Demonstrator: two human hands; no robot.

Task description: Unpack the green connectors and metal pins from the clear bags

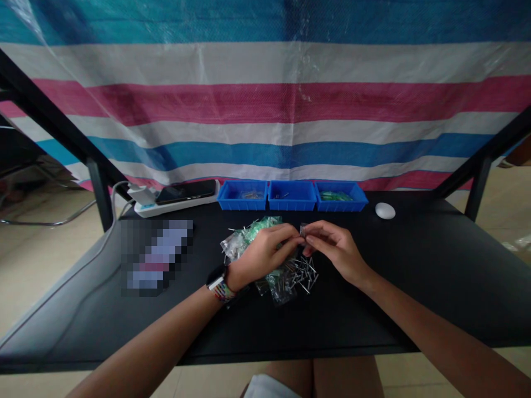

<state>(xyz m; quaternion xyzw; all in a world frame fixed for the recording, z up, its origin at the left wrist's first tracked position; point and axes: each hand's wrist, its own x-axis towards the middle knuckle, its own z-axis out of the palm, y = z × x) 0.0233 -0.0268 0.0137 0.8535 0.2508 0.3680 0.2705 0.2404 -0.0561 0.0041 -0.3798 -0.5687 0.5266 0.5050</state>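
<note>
My left hand (261, 254) and my right hand (336, 249) meet above a heap of small clear plastic bags and loose metal pins (286, 273) on the black table (415, 276). Both hands pinch the same tiny clear bag (303, 232) between fingertips; its contents are too small to make out. Some bags in the heap (259, 229) hold green parts. A watch and a woven band sit on my left wrist (219, 283).
Three blue bins (292, 195) line the table's far edge; the right one holds green parts. A white round object (385, 210) lies to their right. A phone (186, 192) rests on a white power strip (153, 207) at the left. A striped tarp hangs behind.
</note>
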